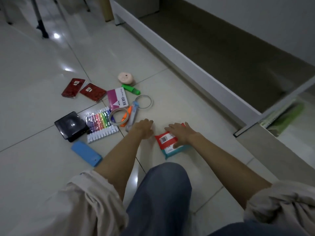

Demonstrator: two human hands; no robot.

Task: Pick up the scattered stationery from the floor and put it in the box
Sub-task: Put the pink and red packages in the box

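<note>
While you crouch over the floor, head view: your right hand lies flat on the red-and-teal packet, fingers spread and pointing away from you, thumb at the packet's near edge; not yet closed round it. The packet's long axis runs from upper right toward you and left. Your left hand hovers just beside it, fingers loosely open, holding nothing, nearer to the clear tube and tape rings. The remaining stationery sits further left: marker set, black case, blue case. No box is clearly visible. Judgement: the right hand takes the packet.
</note>
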